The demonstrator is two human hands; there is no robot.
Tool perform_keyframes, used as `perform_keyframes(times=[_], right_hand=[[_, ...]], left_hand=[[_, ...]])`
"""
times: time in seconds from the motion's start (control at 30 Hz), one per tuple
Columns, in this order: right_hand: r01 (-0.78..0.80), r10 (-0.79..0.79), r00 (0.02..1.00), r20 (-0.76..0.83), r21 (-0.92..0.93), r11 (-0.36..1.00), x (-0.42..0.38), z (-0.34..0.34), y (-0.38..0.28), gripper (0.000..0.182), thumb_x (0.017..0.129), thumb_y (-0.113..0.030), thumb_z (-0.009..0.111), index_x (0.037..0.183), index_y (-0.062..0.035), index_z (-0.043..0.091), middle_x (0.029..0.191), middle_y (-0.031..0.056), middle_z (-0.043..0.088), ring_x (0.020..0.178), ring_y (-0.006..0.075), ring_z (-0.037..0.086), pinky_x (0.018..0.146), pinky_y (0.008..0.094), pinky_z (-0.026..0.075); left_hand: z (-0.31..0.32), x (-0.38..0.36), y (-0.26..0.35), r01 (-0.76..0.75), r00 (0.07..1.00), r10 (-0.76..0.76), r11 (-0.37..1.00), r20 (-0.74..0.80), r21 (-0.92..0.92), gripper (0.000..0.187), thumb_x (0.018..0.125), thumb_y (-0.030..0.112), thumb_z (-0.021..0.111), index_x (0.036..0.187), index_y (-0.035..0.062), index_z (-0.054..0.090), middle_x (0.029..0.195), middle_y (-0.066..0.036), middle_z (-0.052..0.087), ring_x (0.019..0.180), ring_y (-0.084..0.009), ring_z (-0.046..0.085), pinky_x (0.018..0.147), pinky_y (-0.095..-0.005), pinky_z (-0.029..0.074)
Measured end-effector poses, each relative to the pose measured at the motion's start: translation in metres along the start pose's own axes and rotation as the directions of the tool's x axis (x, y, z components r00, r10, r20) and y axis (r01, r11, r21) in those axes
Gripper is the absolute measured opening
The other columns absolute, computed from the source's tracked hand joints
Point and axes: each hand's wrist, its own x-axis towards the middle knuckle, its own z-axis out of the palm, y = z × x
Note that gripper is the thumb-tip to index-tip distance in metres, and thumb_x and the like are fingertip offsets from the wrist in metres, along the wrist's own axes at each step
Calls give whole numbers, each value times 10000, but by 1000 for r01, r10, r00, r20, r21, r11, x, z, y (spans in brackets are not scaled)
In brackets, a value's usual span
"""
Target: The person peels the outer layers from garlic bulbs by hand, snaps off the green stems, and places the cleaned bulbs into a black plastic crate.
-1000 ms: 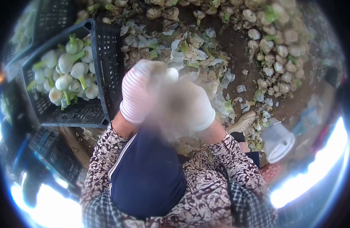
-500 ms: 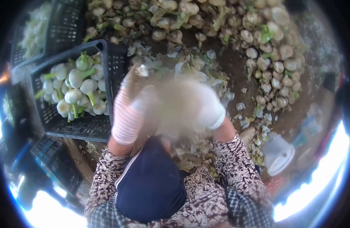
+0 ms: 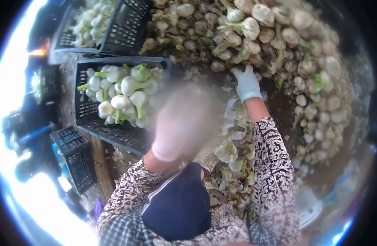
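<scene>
My right hand (image 3: 247, 84), in a white glove, reaches forward to the near edge of a heap of unpeeled garlic bulbs (image 3: 250, 28). Its fingers are apart, and no bulb shows in them. My left hand (image 3: 172, 129), gloved too, is at the right side of a black plastic crate (image 3: 133, 141). A blurred patch covers its fingers, so whether it holds anything cannot be made out. Clean white garlic bulbs (image 3: 121, 101) with short green stems lie in that crate.
A second black crate (image 3: 125, 26) of white bulbs stands behind the first. Another dark crate (image 3: 76, 160) is at lower left. Loose peelings (image 3: 227, 151) cover the ground before me. A white bucket (image 3: 309, 207) stands at lower right, beside my right sleeve.
My hands were close together in front of me; the right has moved forward to the garlic heap. The left remains near the crate. The whole view has shifted.
</scene>
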Motion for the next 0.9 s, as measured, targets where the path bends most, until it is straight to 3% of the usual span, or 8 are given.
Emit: perform_keyframes(times=[0.07,0.23,0.3,0.4,0.47,0.57,0.73,0.9], right_hand=[[-155,153,986,62,40,987,-3,-11,14,429,863,-82,557,1260,-240,602,1209,217,544,1106,423,574,899,487,519],[-115,127,978,168,-76,990,-7,-33,9,565,822,-68,598,1367,-195,520,1231,235,539,1146,422,552,943,464,493],[-240,231,962,144,48,969,-12,-33,4,538,870,-91,614,1390,-114,479,1274,216,555,1112,392,612,908,428,538],[-315,180,941,285,935,163,-52,-32,-6,544,898,-133,643,1392,-18,448,1244,179,590,1064,283,651,851,339,560],[-361,52,929,367,928,-93,-93,-63,-43,592,906,-167,676,1405,27,423,1225,131,611,1043,188,639,831,260,545],[-391,7,899,439,808,-442,-139,-53,-72,637,907,-229,714,1422,22,436,1249,79,604,1031,152,621,869,246,511],[-270,141,933,330,905,-330,-165,-92,-83,638,828,-165,807,1354,40,510,1199,80,636,1059,130,605,939,290,491],[-233,139,961,239,971,-56,-171,-89,-85,573,834,-178,806,1297,46,553,1188,84,643,1060,135,608,944,300,493]], left_hand=[[25,-13,-5,263,958,-229,942,172,-210,457,969,129,619,1387,3,481,1210,-66,622,1035,-137,610,857,-294,527],[31,-24,-55,-172,922,77,959,378,224,491,950,87,637,1403,-3,469,1201,-26,579,1069,-97,552,928,-240,451],[36,-25,-54,266,953,-226,943,204,-200,531,947,107,649,1422,-6,441,1193,-21,552,1031,-101,550,891,-235,467],[38,-13,-69,153,981,-145,987,127,-52,660,914,129,705,1468,-2,371,1296,-62,533,1159,-167,549,988,-282,456],[42,-3,-63,326,930,-183,813,319,-483,719,883,123,741,1477,-1,355,1350,-84,507,1220,-187,524,1022,-305,446],[37,-10,-62,284,930,-212,934,300,-219,788,835,132,793,1473,-8,353,1418,-110,458,1275,-204,495,1051,-332,437],[32,-17,-83,-451,878,321,803,355,390,815,697,152,886,1388,45,466,1353,-131,482,1213,-238,548,1041,-347,452],[33,-23,-64,-494,867,347,685,357,535,782,601,86,895,1305,60,554,1267,-146,528,1124,-291,593,950,-373,508]])
